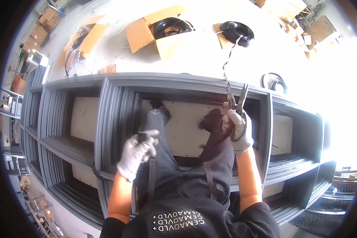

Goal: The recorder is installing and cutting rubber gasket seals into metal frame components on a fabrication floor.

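My right hand (237, 126), in a pale glove, is closed round a pair of scissors (242, 97) whose blades point up and away from me. A dark flexible strip (229, 93) also runs into that hand, beside the blades. It trails, twisted, from a black coil (242, 33) on the floor. My left hand (135, 154), gloved too, is closed above my thigh. Something small and dark (142, 137) shows at its fingers, too unclear to name. Both hands are above a stack of grey frames (125, 85), and I stand inside one of its openings.
An opened cardboard box (141, 37) with another black coil (172, 27) stands beyond the frames. Farther left is a second open box (92, 37). A smaller loop of dark strip (274, 82) lies past the frames' right part. Frame bars surround my legs.
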Action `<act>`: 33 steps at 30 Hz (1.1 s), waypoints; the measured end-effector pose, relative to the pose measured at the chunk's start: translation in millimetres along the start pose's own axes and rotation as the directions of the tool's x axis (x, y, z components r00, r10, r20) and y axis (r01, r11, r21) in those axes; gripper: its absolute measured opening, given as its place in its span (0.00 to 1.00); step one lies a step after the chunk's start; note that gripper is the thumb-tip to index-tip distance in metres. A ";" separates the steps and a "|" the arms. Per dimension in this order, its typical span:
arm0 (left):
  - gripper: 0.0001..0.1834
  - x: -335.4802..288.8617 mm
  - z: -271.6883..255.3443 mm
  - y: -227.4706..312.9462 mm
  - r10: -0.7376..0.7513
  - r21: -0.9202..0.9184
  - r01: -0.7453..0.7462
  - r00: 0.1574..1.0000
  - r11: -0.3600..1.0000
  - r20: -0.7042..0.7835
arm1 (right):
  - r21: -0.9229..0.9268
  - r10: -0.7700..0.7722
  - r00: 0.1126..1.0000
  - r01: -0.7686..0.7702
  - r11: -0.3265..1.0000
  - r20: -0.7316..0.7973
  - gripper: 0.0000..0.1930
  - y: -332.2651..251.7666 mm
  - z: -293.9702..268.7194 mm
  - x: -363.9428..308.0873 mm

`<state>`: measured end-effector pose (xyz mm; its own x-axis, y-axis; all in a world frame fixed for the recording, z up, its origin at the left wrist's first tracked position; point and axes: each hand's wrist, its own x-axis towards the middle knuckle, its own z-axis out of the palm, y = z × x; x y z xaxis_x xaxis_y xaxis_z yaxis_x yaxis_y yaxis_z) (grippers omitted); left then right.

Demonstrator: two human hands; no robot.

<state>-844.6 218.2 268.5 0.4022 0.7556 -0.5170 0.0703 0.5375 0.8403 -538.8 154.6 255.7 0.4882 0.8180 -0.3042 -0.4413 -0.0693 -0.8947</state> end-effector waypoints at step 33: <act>0.12 54.0 -83.7 83.9 0.061 -0.211 -0.026 0.985 0.977 0.161 | -0.358 0.049 0.379 0.813 0.460 0.924 0.25 -7.0 140.2 -73.4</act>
<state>-893.4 335.4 297.4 0.5472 0.7172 -0.4316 -0.1349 0.5844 0.8001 -677.1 175.2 330.2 -0.5324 0.8343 0.1431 0.4630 0.4285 -0.7759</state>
